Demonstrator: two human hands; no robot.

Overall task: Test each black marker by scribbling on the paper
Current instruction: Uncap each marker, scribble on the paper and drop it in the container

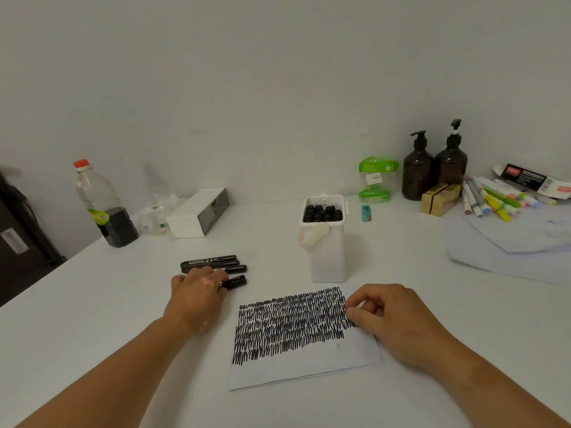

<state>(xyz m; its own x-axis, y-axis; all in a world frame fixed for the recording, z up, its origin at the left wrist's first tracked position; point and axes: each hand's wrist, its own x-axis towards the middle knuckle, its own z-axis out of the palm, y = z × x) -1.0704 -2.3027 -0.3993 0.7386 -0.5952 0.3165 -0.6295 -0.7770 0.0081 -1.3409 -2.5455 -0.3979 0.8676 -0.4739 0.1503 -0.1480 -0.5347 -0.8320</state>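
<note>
A white sheet of paper (pixel 309 362) lies in front of me, its upper half covered in dense black scribbles. Three black markers (pixel 213 263) lie side by side to its upper left. My left hand (pixel 197 291) rests on the nearest marker (pixel 236 282), fingers curled over its barrel. My right hand (pixel 386 313) sits on the paper's right edge with fingers loosely curled and nothing visible in them. Behind the paper stands a white holder (pixel 327 251) filled with several black markers, caps up.
At the back left stand a bottle of dark liquid (pixel 105 208) and a white box (pixel 197 213). Back right: a green jar (pixel 377 179), two brown pump bottles (pixel 432 168), a lighter (pixel 366 213), coloured markers (pixel 494 200) and folded cloth (pixel 509 245).
</note>
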